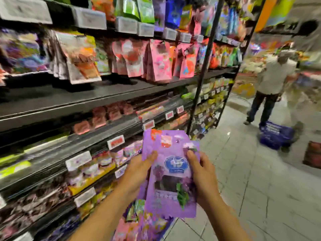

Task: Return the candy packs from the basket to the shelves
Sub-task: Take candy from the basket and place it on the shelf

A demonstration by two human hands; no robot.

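Two purple candy packs [171, 173] are held overlapped in front of me, low in the middle of the blurred view. My left hand [137, 173] grips the rear pack at its left edge, thumb on its face. My right hand [203, 176] grips the front pack at its right edge, thumb on top. The front pack shows a blue badge and grape pictures. Dark shelves [104, 94] full of candy bags run along the left. Below my hands lie more bright packs [139, 221]; the basket under them is hidden.
A person in a white shirt [271, 80] stands in the aisle at the right, beside a blue basket [276, 134] on the tiled floor. A black upright post [203, 66] divides the shelving. A red-brown object [312, 153] sits at the right edge.
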